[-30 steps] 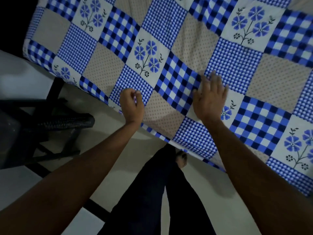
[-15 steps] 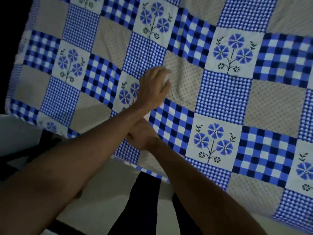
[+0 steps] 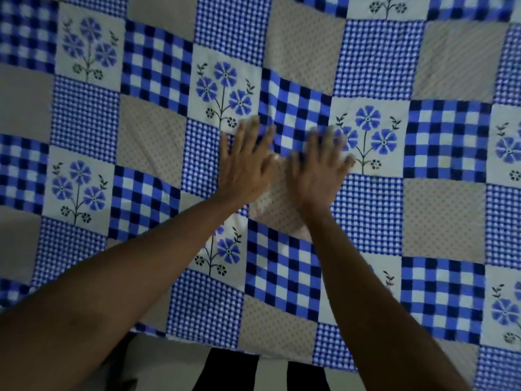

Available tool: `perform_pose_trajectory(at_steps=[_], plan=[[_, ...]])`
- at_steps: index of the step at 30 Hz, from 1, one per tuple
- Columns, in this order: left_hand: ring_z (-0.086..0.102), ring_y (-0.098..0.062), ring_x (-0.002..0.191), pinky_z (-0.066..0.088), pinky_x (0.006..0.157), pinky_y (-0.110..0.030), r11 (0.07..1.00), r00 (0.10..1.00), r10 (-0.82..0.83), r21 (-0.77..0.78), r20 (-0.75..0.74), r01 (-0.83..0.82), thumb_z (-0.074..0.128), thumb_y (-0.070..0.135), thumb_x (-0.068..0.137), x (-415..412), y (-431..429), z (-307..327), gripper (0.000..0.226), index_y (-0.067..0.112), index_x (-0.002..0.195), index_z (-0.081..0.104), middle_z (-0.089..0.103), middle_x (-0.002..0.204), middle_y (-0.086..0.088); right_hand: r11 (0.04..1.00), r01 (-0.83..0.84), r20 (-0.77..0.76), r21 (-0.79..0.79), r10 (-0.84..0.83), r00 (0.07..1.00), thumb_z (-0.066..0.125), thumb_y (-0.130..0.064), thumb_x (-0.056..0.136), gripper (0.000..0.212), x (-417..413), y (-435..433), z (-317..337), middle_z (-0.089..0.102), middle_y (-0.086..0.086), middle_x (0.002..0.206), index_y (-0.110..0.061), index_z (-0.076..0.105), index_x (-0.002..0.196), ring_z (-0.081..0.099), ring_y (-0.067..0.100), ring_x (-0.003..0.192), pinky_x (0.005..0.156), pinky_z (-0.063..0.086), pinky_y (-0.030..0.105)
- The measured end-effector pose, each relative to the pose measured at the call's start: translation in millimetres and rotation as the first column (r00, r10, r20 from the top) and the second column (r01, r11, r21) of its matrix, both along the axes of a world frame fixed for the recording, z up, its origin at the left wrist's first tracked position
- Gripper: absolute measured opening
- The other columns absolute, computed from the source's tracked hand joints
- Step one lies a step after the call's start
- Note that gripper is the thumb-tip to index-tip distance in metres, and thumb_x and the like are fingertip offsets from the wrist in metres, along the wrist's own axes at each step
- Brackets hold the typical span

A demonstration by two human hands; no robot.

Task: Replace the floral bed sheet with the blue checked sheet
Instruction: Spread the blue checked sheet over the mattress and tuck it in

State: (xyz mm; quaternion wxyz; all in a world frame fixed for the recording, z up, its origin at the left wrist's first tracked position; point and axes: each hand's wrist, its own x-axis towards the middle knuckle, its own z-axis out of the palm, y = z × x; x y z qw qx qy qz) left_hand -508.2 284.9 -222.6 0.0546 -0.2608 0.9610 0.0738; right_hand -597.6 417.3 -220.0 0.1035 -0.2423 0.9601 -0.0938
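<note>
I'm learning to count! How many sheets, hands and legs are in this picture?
Sheets: 1, the blue checked sheet.
Hands: 2, left hand and right hand, both flat on it.
Legs: 2, left leg and right leg, in dark trousers.
Total: 5.

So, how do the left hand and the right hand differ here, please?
The left hand lies mostly on a fine-check patch, the right hand across beige dotted and bold-check patches. The left forearm slants low across the frame, the right runs more steeply. Both lie flat, fingers spread, on the blue checked sheet.
</note>
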Motion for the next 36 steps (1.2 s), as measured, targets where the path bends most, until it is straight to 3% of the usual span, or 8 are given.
perform_pose_trajectory(at_steps=[4, 7, 10, 14, 20, 25, 31, 36], plan=[[0.004, -0.025, 0.152, 0.009, 0.117, -0.063, 0.982, 0.98, 0.19, -0.029, 0.058, -0.189, 0.017, 0.058, 0.101, 27, -61, 3, 0.061, 0.036, 0.157, 0.007, 0.002, 0.166, -0.001, 0.928, -0.361, 0.119, -0.087, 0.37, 0.922, 0.008, -0.048, 0.101, 0.063, 48, -75, 7, 0.002, 0.0, 0.168, -0.024, 0.012, 0.16, -0.008, 0.025, 0.154, 0.121, -0.006, 0.056], [-0.003, -0.028, 0.152, 0.005, 0.115, -0.067, 0.937, 0.935, 0.346, 0.013, 0.081, -0.348, 0.017, 0.06, 0.101, 24, -95, 3, 0.063, 0.035, 0.157, 0.004, -0.002, 0.166, -0.001, 0.894, -0.338, 0.146, -0.293, 0.391, 0.909, 0.023, -0.042, 0.103, 0.056, 49, -97, 12, 0.018, 0.004, 0.166, -0.022, 0.031, 0.155, 0.007, 0.026, 0.154, 0.122, 0.009, 0.056], [-0.001, -0.03, 0.152, 0.005, 0.116, -0.066, 0.929, 0.927, 0.37, 0.005, 0.06, -0.371, 0.018, 0.06, 0.1, 2, -104, 6, 0.068, 0.025, 0.158, 0.008, 0.003, 0.166, -0.006, 0.869, -0.198, 0.03, -0.453, 0.237, 0.971, 0.05, -0.029, 0.099, 0.047, 16, -89, 11, 0.039, 0.008, 0.156, -0.018, 0.05, 0.144, 0.03, 0.028, 0.147, 0.118, 0.025, 0.057], [0.01, -0.029, 0.151, 0.004, 0.118, -0.062, 0.981, 0.975, 0.191, 0.008, -0.11, -0.191, 0.028, 0.053, 0.101, -48, -90, 13, 0.062, 0.023, 0.155, 0.024, 0.019, 0.163, -0.007, 0.951, -0.001, -0.04, -0.31, -0.012, 0.999, 0.046, -0.043, 0.101, 0.048, -59, -57, 4, 0.037, 0.005, 0.158, -0.024, 0.048, 0.145, 0.029, 0.028, 0.147, 0.118, 0.018, 0.06], [0.015, -0.027, 0.15, 0.007, 0.12, -0.057, 0.985, 0.979, -0.169, 0.007, -0.116, 0.171, 0.026, 0.05, 0.103, -139, -56, 14, 0.052, 0.026, 0.148, 0.039, 0.026, 0.161, -0.002, 0.986, -0.164, -0.008, -0.013, 0.164, 0.986, 0.019, -0.066, 0.097, 0.065, -151, -60, -6, 0.005, 0.002, 0.168, -0.042, 0.017, 0.156, 0.001, 0.028, 0.154, 0.116, -0.004, 0.067], [0.006, -0.024, 0.152, 0.004, 0.119, -0.059, 0.998, 0.996, -0.059, 0.015, -0.069, 0.06, 0.016, 0.05, 0.103, -209, -82, -2, 0.055, 0.033, 0.155, 0.018, 0.011, 0.165, 0.001, 0.987, -0.158, 0.012, 0.037, 0.157, 0.987, 0.012, -0.064, 0.1, 0.059, -206, -96, -5, -0.007, 0.0, 0.168, -0.046, 0.005, 0.156, -0.009, 0.029, 0.153, 0.112, -0.008, 0.073], [-0.004, -0.03, 0.152, -0.003, 0.107, -0.077, 0.996, 0.997, 0.071, -0.043, -0.04, -0.073, 0.016, 0.064, 0.098, -280, -132, -12, 0.061, 0.045, 0.154, 0.003, -0.004, 0.166, 0.004, 0.984, -0.168, -0.065, 0.055, 0.171, 0.983, 0.005, -0.06, 0.101, 0.058, -266, -142, -11, -0.012, 0.003, 0.167, -0.044, 0.0, 0.156, -0.012, 0.031, 0.153, 0.109, -0.009, 0.074], [-0.002, -0.035, 0.151, 0.001, 0.103, -0.081, 0.988, 0.994, 0.087, -0.121, -0.059, -0.094, 0.017, 0.07, 0.094, -331, -172, -12, 0.068, 0.044, 0.154, 0.001, -0.002, 0.166, 0.003, 0.985, -0.152, -0.115, 0.083, 0.161, 0.98, 0.007, -0.057, 0.101, 0.057, -313, -181, -14, -0.009, 0.002, 0.167, -0.045, -0.002, 0.156, -0.012, 0.031, 0.153, 0.109, -0.01, 0.073]])
